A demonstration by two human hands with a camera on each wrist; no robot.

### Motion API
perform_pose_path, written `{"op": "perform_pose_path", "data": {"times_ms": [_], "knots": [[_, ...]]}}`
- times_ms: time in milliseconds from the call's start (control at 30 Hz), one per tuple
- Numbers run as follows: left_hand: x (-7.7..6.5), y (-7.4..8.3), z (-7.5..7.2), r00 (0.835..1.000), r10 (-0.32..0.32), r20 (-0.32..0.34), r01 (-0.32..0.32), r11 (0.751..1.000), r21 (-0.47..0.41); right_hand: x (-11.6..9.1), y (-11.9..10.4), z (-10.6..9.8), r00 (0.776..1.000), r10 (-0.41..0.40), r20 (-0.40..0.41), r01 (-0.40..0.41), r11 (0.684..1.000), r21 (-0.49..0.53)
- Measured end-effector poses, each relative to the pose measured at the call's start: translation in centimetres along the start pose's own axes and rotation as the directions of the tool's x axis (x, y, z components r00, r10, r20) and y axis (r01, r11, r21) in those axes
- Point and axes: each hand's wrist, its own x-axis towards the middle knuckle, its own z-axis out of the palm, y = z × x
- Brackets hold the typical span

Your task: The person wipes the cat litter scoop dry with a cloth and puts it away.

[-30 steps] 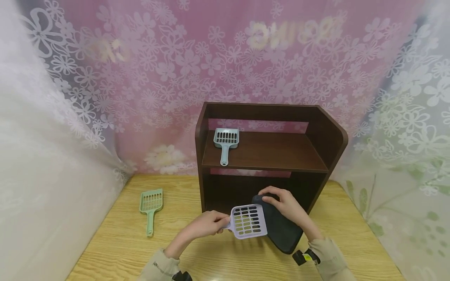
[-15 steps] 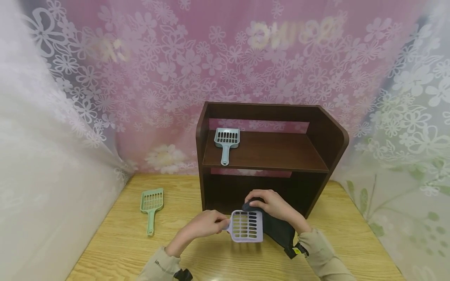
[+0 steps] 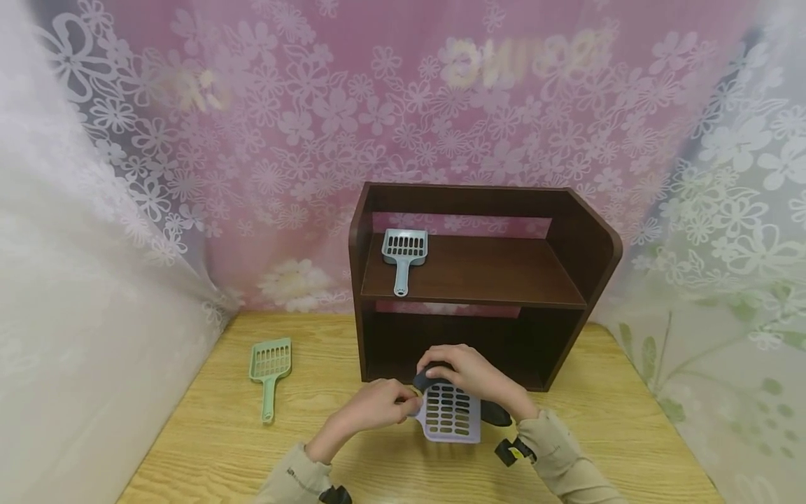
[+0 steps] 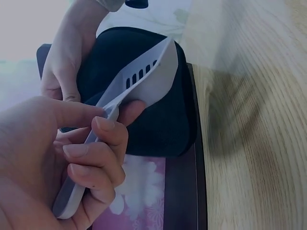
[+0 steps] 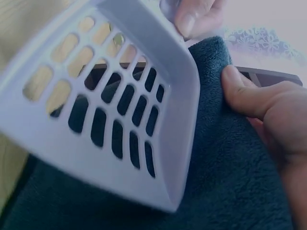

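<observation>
Above the surface (image 3: 220, 437), left hand (image 3: 378, 406) grips the purple scoop (image 3: 451, 413) while right hand (image 3: 469, 371) pinches a dark cloth (image 5: 235, 163) just behind it. My guess: that one's mid-wipe, blue scoop (image 3: 403, 257) on the shelf (image 3: 491, 269) is done, green scoop (image 3: 269, 374) on the surface is left.

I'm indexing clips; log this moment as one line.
left hand: holds purple scoop; right hand: holds dark cloth; blue scoop: on upper shelf
</observation>
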Motion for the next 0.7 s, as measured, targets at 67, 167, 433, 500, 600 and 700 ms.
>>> {"op": "perform_pose_path", "data": {"times_ms": [67, 167, 433, 500, 600, 700], "knots": [[0.0, -0.1, 0.1, 1.000, 0.012, -0.001, -0.012, 1.000, -0.002, -0.2, 0.3, -0.2, 1.000, 0.015, 0.004, -0.015, 1.000, 0.012], [-0.1, -0.4, 0.1, 1.000, 0.026, -0.008, -0.026, 0.999, -0.030, -0.8, 1.0, -0.6, 0.998, 0.055, 0.008, -0.055, 0.998, 0.039], [-0.3, -0.9, -0.2, 0.999, -0.001, -0.041, -0.006, 0.985, -0.174, -3.0, 3.9, -1.5, 0.987, 0.158, -0.034, -0.152, 0.977, 0.147], [-0.3, -0.9, -0.3, 0.999, -0.007, -0.048, -0.002, 0.982, -0.187, -3.5, 4.4, -1.7, 0.984, 0.172, -0.054, -0.160, 0.972, 0.173], [-0.3, -1.0, -0.4, 0.998, -0.032, -0.053, 0.019, 0.976, -0.217, -4.1, 5.0, -1.8, 0.976, 0.187, -0.110, -0.162, 0.965, 0.205], [-0.3, -1.1, -0.5, 0.997, -0.050, -0.057, 0.034, 0.968, -0.249, -4.7, 5.2, -1.5, 0.951, 0.251, -0.178, -0.194, 0.938, 0.286]]}}
